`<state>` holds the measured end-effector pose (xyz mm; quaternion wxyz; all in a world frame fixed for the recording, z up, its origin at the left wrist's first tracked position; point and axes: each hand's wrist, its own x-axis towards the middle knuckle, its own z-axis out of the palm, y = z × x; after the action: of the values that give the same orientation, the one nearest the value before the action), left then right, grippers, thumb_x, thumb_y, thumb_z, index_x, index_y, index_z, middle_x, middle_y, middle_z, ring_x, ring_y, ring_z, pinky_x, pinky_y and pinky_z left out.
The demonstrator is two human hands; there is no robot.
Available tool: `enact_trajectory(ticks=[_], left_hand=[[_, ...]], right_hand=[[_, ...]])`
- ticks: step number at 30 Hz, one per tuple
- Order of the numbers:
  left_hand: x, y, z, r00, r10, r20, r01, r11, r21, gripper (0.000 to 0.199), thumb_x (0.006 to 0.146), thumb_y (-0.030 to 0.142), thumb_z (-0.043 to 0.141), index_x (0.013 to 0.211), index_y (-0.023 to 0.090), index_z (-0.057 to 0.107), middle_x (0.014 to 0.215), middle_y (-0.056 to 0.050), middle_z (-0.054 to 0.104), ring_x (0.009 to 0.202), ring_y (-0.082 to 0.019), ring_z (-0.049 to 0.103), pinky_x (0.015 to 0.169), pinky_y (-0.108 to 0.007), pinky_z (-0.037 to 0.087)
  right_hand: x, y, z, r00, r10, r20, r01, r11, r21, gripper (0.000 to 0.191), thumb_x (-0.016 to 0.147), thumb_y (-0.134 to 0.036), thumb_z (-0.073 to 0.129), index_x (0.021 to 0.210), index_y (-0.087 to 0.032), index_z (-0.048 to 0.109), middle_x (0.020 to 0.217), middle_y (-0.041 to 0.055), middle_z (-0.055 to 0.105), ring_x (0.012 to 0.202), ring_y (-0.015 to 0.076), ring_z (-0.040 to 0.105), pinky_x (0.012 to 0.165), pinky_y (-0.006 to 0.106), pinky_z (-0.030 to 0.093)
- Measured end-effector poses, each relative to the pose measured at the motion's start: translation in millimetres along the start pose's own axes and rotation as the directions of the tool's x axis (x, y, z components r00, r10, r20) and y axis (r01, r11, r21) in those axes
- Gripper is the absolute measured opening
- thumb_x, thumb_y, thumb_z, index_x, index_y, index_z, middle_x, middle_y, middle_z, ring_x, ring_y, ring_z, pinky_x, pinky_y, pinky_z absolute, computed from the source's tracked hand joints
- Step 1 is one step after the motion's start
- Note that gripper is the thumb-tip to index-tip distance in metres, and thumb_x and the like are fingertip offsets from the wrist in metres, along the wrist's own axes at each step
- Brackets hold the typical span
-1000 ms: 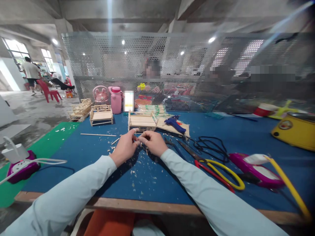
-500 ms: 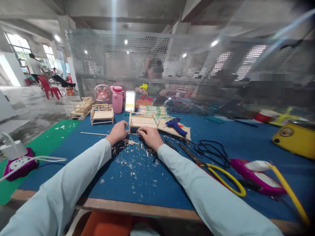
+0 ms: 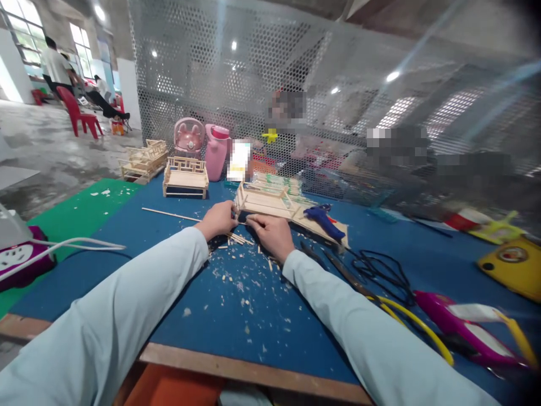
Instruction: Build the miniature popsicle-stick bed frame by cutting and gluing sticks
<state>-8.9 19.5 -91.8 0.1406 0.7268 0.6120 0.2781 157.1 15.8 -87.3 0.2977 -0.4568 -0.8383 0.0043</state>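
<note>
A small wooden bed-like frame [image 3: 268, 202] stands on the blue table top [image 3: 211, 332], in front of my hands. At its left front corner, my left hand [image 3: 220, 219] has its fingers pressed together; whatever they hold is hidden. My right hand [image 3: 273, 234] pinches something small and thin beneath the frame's front edge, too small to make out. Cut sticks [image 3: 240, 238] and wood scraps lie just below the hands. A long thin stick [image 3: 169, 213] extends left of my left hand. Another finished-looking wooden piece [image 3: 186, 177] stands at the back left.
A blue glue gun [image 3: 324, 221] rests on a wooden board to the right, with black cable and yellow-handled scissors [image 3: 397, 310] nearer. Purple power strips [image 3: 469, 330] lie at both sides. A pink bottle [image 3: 216, 155] and phone stand before a perforated metal screen [image 3: 177, 73].
The view has tilted and shifted, so the table items appear farther right. Both hands remain at the wooden frame's front, with my left hand closer to its left corner.
</note>
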Motion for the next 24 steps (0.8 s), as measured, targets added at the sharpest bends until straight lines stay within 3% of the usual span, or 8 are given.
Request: enact_trajectory(ticks=[24], left_hand=[[-3.9,4.7,-1.8,1.000,-0.027,-0.003,0.027,0.999,0.031,0.028,0.068,0.023,0.060,0.094,0.017,0.054,0.091,-0.007,0.065,0.084,-0.020,0.060,0.073,-0.028,0.044]], right_hand=[[2.4,3.5,3.3,0.999,0.043,-0.020,-0.042,0.999,0.008,0.021,0.080,-0.032,0.051,0.087,-0.025,0.070,0.088,-0.0012,0.070,0.083,0.0166,0.064,0.073,0.025,0.046]])
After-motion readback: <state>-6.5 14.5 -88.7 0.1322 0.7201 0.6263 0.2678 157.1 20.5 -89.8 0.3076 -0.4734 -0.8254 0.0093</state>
